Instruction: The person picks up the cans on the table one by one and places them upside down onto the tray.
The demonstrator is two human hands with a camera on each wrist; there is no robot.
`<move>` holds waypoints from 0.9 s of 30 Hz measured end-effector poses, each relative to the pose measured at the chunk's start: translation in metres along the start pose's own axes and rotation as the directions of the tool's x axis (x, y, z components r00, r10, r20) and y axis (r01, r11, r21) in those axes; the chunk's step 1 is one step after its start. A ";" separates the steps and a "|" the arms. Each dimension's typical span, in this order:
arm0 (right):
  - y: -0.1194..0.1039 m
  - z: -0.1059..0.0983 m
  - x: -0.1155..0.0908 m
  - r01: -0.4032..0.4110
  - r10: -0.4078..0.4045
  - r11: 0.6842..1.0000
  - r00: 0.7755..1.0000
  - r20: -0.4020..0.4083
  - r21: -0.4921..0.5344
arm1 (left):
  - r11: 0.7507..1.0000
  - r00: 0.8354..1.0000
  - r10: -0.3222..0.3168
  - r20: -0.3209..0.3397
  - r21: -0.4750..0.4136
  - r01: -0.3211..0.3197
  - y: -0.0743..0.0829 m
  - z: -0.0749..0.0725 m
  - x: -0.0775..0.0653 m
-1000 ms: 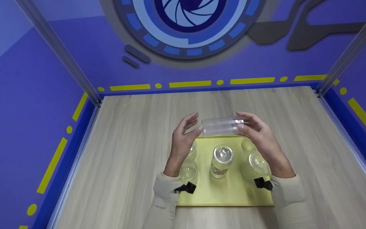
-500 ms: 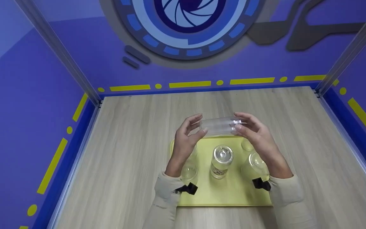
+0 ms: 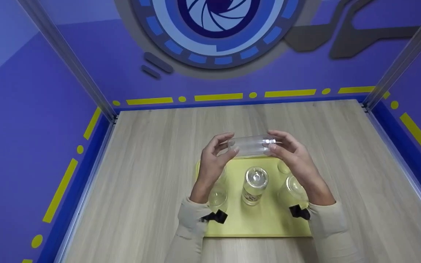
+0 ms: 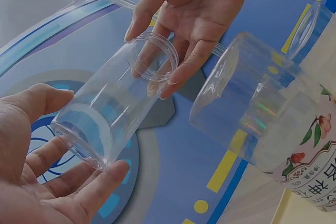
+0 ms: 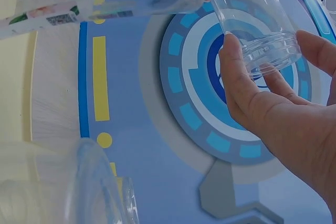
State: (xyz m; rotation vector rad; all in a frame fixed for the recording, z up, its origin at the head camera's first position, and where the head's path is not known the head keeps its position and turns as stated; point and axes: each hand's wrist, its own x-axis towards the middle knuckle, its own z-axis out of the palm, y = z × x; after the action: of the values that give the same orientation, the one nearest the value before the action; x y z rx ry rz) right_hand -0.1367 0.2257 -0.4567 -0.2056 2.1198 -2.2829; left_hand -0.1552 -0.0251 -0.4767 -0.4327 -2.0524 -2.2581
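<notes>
Above the back of the yellow tray (image 3: pixel 265 224), a clear, see-through cylindrical jar (image 3: pixel 251 146) is held sideways between both hands. My left hand (image 3: pixel 211 164) holds its flat base end between thumb and fingers. At the other end, my right hand (image 3: pixel 301 162) grips the threaded neck, also plain in the right wrist view, where the right hand (image 5: pixel 283 108) curls round the rim. The neck is uncapped and faces right. Below the hands, a clear jar with a flowered label (image 3: pixel 255 180) stands base up on the tray.
More clear containers stand on the tray: a rounded one (image 3: pixel 217 197) by the left forearm, a large one (image 3: pixel 292 190) by the right wrist, and a small one (image 3: pixel 284 167) behind it. Wood-grain tabletop (image 3: pixel 152 175) surrounds the tray, with blue printed walls (image 3: pixel 210 86) beyond.
My left hand has shifted slightly right and its thumb now overlaps the jar's base end. The jar and my right hand have moved slightly left. The containers on the tray stay put.
</notes>
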 end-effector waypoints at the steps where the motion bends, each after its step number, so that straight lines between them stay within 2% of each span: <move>1: 0.000 0.000 0.000 -0.001 0.001 1.000 1.000 -0.001 0.002 | 1.000 1.000 0.000 -0.002 -0.002 0.000 0.000 0.000 0.000; 15: 0.001 0.001 -0.001 0.009 -0.009 1.000 1.000 0.004 0.026 | 0.999 1.000 0.028 0.003 0.016 -0.028 -0.001 0.000 0.001; 27: 0.000 -0.003 -0.002 0.024 -0.025 0.997 1.000 -0.004 -0.073 | 0.998 0.999 0.037 0.011 0.046 -0.037 -0.001 -0.005 0.001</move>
State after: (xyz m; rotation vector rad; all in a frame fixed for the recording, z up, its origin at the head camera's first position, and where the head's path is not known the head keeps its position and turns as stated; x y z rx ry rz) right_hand -0.1350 0.2287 -0.4572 -0.2291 2.2174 -2.2228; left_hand -0.1567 -0.0298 -0.4774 -0.4754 -2.0786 -2.1874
